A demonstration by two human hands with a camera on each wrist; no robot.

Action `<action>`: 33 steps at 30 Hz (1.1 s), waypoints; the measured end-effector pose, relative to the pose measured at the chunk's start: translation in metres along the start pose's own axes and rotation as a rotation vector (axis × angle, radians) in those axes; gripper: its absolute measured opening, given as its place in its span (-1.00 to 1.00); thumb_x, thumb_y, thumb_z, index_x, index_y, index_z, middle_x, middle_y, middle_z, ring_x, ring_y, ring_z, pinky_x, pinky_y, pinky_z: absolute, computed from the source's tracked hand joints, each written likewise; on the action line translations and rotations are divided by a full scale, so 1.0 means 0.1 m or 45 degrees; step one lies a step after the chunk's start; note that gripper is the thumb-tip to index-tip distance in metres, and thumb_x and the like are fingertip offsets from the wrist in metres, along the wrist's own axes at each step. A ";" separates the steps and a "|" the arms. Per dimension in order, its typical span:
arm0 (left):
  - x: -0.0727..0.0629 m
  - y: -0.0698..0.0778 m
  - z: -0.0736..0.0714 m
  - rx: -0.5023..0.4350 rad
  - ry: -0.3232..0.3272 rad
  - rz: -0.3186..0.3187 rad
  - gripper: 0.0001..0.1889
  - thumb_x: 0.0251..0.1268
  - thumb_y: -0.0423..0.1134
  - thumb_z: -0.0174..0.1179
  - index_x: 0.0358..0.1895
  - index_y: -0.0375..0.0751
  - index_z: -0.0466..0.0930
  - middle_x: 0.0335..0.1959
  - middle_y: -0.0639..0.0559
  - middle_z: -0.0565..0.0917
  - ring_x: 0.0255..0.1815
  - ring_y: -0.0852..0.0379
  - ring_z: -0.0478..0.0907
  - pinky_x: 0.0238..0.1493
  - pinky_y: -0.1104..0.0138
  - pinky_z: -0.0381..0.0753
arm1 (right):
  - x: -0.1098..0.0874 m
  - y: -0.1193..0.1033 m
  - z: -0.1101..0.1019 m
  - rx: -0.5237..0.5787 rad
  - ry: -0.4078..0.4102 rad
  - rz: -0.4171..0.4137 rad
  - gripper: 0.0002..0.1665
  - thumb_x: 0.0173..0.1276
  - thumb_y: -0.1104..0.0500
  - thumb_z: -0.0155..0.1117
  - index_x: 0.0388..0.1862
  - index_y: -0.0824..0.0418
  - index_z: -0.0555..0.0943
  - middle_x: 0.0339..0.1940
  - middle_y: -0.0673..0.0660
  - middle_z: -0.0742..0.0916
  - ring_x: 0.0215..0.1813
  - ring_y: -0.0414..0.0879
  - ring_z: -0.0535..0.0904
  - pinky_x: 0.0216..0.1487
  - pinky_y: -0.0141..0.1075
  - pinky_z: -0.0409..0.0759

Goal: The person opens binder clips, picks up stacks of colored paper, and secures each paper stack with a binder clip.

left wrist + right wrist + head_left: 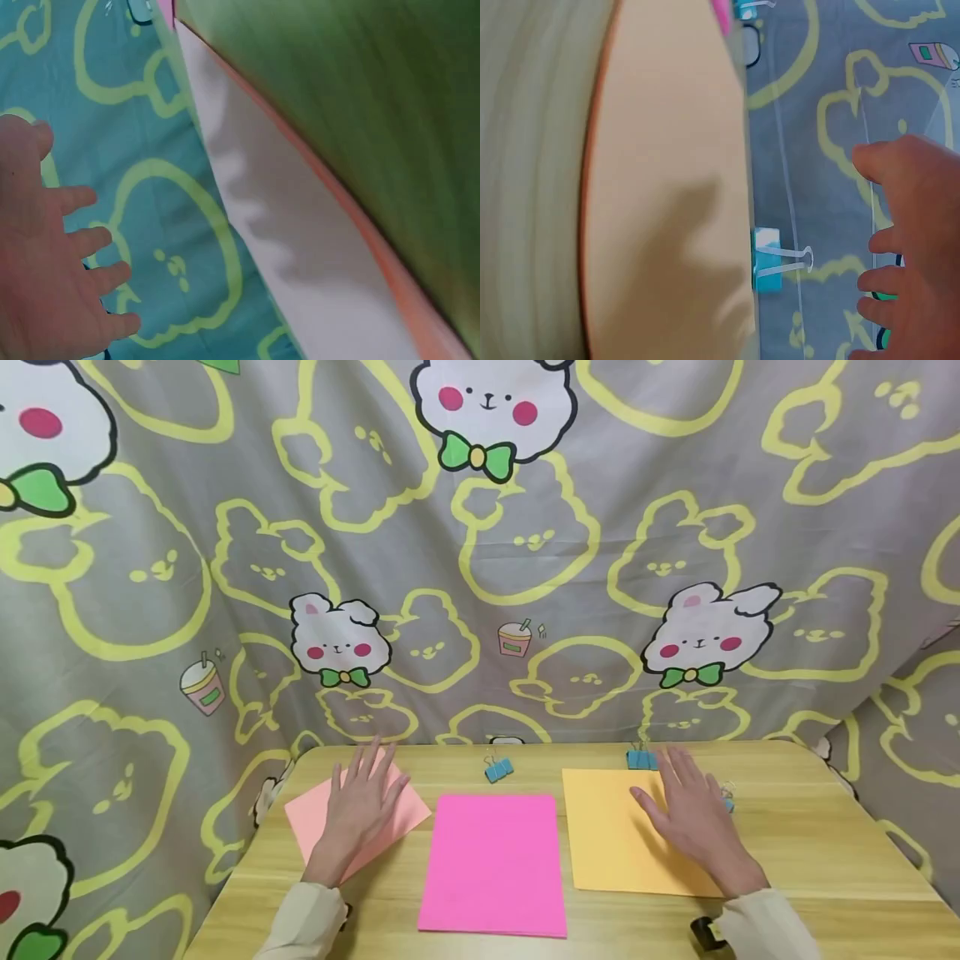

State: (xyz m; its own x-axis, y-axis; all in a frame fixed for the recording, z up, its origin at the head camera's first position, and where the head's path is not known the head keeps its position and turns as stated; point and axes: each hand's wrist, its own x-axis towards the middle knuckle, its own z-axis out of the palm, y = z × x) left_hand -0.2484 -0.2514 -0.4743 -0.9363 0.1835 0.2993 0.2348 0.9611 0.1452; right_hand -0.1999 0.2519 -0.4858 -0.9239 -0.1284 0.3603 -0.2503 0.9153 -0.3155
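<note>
Three sheets of paper lie side by side on the wooden table (810, 852). On the left is a salmon sheet (408, 814), turned at an angle, with a hot pink sheet (491, 864) in the middle and an orange sheet (607, 843) on the right. My left hand (365, 797) is spread flat over the salmon sheet with its fingers straight. My right hand (690, 814) is spread the same way over the orange sheet. The left wrist view shows the left hand (60, 277) beside the salmon sheet (300, 247). In the right wrist view, the right hand (907, 255) is open over the orange sheet (667, 187). Neither hand holds anything.
Blue binder clips lie near the table's far edge: one (498, 768) behind the pink sheet, one (641, 759) at the orange sheet's far edge, which is the blue clip (769, 259) in the right wrist view, and one (727, 802) just right of my right hand. A grey bunny-print curtain (480, 568) hangs close behind and around the table.
</note>
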 end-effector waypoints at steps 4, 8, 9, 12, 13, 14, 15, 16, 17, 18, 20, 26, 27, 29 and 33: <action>-0.03 -0.10 0.02 -0.066 0.014 -0.023 -0.29 0.61 0.22 -0.13 0.60 -0.15 0.21 0.62 -0.27 0.13 0.58 -0.39 0.03 0.42 -0.43 -0.11 | 0.07 -0.16 0.08 0.081 0.082 -0.040 -0.08 0.51 -0.16 0.23 0.56 0.43 0.23 0.53 0.51 0.30 0.52 0.44 0.18 0.31 0.46 0.17; -0.05 -0.25 0.03 -0.156 -0.001 -0.064 -0.28 0.60 0.22 -0.11 0.58 -0.20 0.23 0.54 -0.38 0.24 0.51 -0.47 0.14 0.33 -0.47 0.03 | 0.16 -0.31 0.18 0.178 0.144 -0.081 -0.15 0.50 -0.07 0.28 0.52 0.43 0.28 0.51 0.49 0.34 0.51 0.44 0.21 0.34 0.40 0.21; -0.05 -0.28 0.02 -0.181 -0.017 -0.081 -0.28 0.61 0.22 -0.11 0.57 -0.23 0.23 0.52 -0.41 0.25 0.49 -0.49 0.15 0.31 -0.49 0.05 | 0.19 -0.35 0.21 0.202 0.146 -0.094 -0.17 0.51 -0.06 0.28 0.52 0.43 0.29 0.51 0.49 0.34 0.50 0.44 0.22 0.35 0.39 0.22; -0.07 -0.40 -0.02 -0.243 -0.085 -0.145 -0.27 0.62 0.19 -0.10 0.56 -0.30 0.21 0.50 -0.47 0.26 0.47 -0.50 0.18 0.31 -0.47 0.10 | 0.29 -0.49 0.31 0.278 0.132 -0.141 -0.19 0.53 -0.03 0.27 0.54 0.39 0.27 0.53 0.44 0.35 0.51 0.41 0.24 0.36 0.36 0.26; -0.08 -0.43 -0.05 -0.269 -0.108 -0.161 -0.28 0.63 0.16 -0.09 0.56 -0.34 0.21 0.49 -0.49 0.25 0.47 -0.51 0.18 0.31 -0.46 0.12 | 0.32 -0.54 0.34 0.304 0.121 -0.159 -0.19 0.53 -0.03 0.27 0.55 0.38 0.26 0.54 0.43 0.35 0.50 0.40 0.25 0.37 0.33 0.28; -0.08 -0.46 -0.08 -0.298 -0.133 -0.182 -0.28 0.63 0.14 -0.07 0.55 -0.37 0.20 0.49 -0.50 0.24 0.48 -0.51 0.17 0.33 -0.44 0.13 | 0.36 -0.59 0.38 0.329 0.112 -0.177 -0.19 0.53 -0.02 0.27 0.56 0.36 0.26 0.54 0.40 0.36 0.50 0.38 0.27 0.37 0.32 0.29; -0.08 -0.50 -0.09 -0.325 -0.147 -0.191 -0.30 0.64 0.09 -0.05 0.54 -0.41 0.20 0.49 -0.52 0.25 0.47 -0.51 0.19 0.33 -0.42 0.16 | 0.40 -0.65 0.41 0.352 0.101 -0.192 -0.19 0.53 -0.01 0.28 0.57 0.33 0.25 0.54 0.37 0.37 0.50 0.35 0.29 0.37 0.29 0.32; -0.08 -0.54 -0.11 -0.353 -0.155 -0.195 -0.32 0.64 0.03 -0.02 0.53 -0.44 0.20 0.47 -0.53 0.26 0.45 -0.52 0.21 0.33 -0.39 0.20 | 0.44 -0.70 0.45 0.371 0.092 -0.207 -0.19 0.53 0.00 0.29 0.58 0.32 0.24 0.54 0.35 0.38 0.49 0.33 0.31 0.36 0.28 0.34; -0.08 -0.59 -0.12 -0.375 -0.154 -0.189 -0.35 0.63 -0.02 0.01 0.51 -0.48 0.22 0.45 -0.55 0.28 0.43 -0.52 0.24 0.32 -0.36 0.24 | 0.48 -0.76 0.49 0.387 0.083 -0.222 -0.17 0.52 0.00 0.29 0.59 0.29 0.23 0.53 0.33 0.40 0.48 0.31 0.34 0.36 0.26 0.37; -0.07 -0.63 -0.13 -0.398 -0.147 -0.176 -0.38 0.62 -0.10 0.05 0.47 -0.52 0.24 0.42 -0.57 0.31 0.40 -0.54 0.27 0.30 -0.34 0.29 | 0.52 -0.82 0.52 0.404 0.071 -0.234 -0.16 0.51 0.02 0.31 0.61 0.26 0.21 0.52 0.32 0.42 0.45 0.30 0.38 0.33 0.24 0.41; -0.06 -0.71 -0.14 -0.433 -0.128 -0.140 -0.45 0.55 -0.26 0.13 0.40 -0.61 0.30 0.34 -0.60 0.38 0.33 -0.55 0.34 0.26 -0.31 0.37 | 0.61 -0.93 0.60 0.434 0.040 -0.247 -0.12 0.49 0.05 0.34 0.64 0.18 0.16 0.48 0.29 0.48 0.39 0.28 0.46 0.27 0.21 0.48; -0.03 -0.88 -0.15 -0.436 -0.117 -0.111 -0.52 0.37 -0.45 0.22 0.27 -0.67 0.41 0.17 -0.60 0.53 0.20 -0.54 0.46 0.17 -0.26 0.46 | 0.85 -1.21 0.89 0.474 -0.080 -0.278 -0.04 0.42 0.15 0.42 0.67 0.07 0.14 0.35 0.29 0.61 0.26 0.24 0.58 0.20 0.15 0.56; -0.02 -0.90 -0.14 -0.430 -0.117 -0.121 -0.53 0.36 -0.45 0.22 0.26 -0.67 0.42 0.16 -0.60 0.53 0.20 -0.54 0.46 0.17 -0.26 0.47 | 0.89 -1.24 0.94 0.468 -0.101 -0.287 -0.05 0.42 0.16 0.42 0.66 0.09 0.16 0.31 0.30 0.63 0.23 0.22 0.59 0.18 0.14 0.57; -0.01 -0.93 -0.12 -0.402 -0.119 -0.130 -0.54 0.35 -0.45 0.22 0.24 -0.68 0.44 0.16 -0.60 0.54 0.21 -0.54 0.46 0.18 -0.25 0.47 | 0.94 -1.29 1.04 0.457 -0.142 -0.303 -0.09 0.40 0.19 0.43 0.63 0.14 0.21 0.32 0.28 0.63 0.25 0.21 0.59 0.20 0.11 0.57; -0.01 -0.98 -0.08 -0.390 -0.122 -0.138 -0.55 0.35 -0.45 0.23 0.22 -0.68 0.46 0.17 -0.61 0.52 0.24 -0.54 0.43 0.22 -0.25 0.44 | 1.03 -1.37 1.16 0.404 -0.189 -0.335 -0.17 0.40 0.22 0.42 0.58 0.21 0.30 0.39 0.22 0.58 0.32 0.16 0.54 0.21 0.03 0.57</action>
State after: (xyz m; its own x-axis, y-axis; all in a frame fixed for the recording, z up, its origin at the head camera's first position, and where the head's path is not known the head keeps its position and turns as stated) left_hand -0.2680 -0.3474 -0.4812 -0.9771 0.1159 0.1787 0.1861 0.8723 0.4522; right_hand -0.2942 0.0689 -0.5071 -0.8424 -0.4166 0.3418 -0.5381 0.6841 -0.4925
